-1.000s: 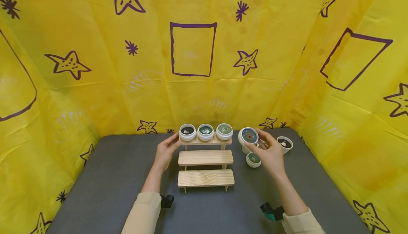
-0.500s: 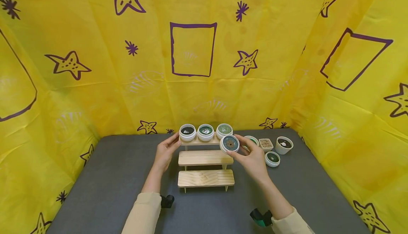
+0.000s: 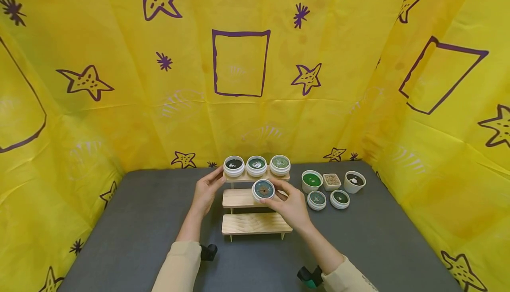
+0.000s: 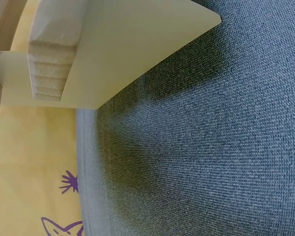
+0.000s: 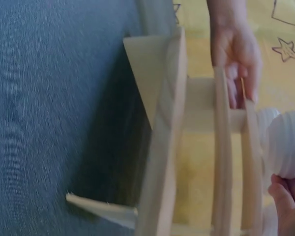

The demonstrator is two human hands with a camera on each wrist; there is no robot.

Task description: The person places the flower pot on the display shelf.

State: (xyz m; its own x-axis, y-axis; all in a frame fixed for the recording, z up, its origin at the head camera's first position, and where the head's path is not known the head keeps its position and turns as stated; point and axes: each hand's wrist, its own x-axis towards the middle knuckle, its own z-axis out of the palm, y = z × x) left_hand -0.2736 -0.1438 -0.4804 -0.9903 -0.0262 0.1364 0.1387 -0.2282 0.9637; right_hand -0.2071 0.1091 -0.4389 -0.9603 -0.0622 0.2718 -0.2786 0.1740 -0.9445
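I'm pinching the jar (image 3: 263, 189) by its right side in my right hand (image 3: 292, 205), whose fingers are hiding that edge, above the stand (image 3: 256, 224). The right wrist view is cropping it; my left hand (image 3: 207, 192) is gripping the stand's end.

Pale beige sleeves (image 3: 178, 265), dark marks (image 3: 367, 281) on the right; black wrist cameras (image 3: 208, 252), the right partly green.

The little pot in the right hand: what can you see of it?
The little pot is round and white, ridged outside, perhaps ceramic, its blue-green inside marked brown at the centre. Its top faces up. The right hand pinches its side, holding it before the top shelf; whether it touches the middle shelf is unclear.
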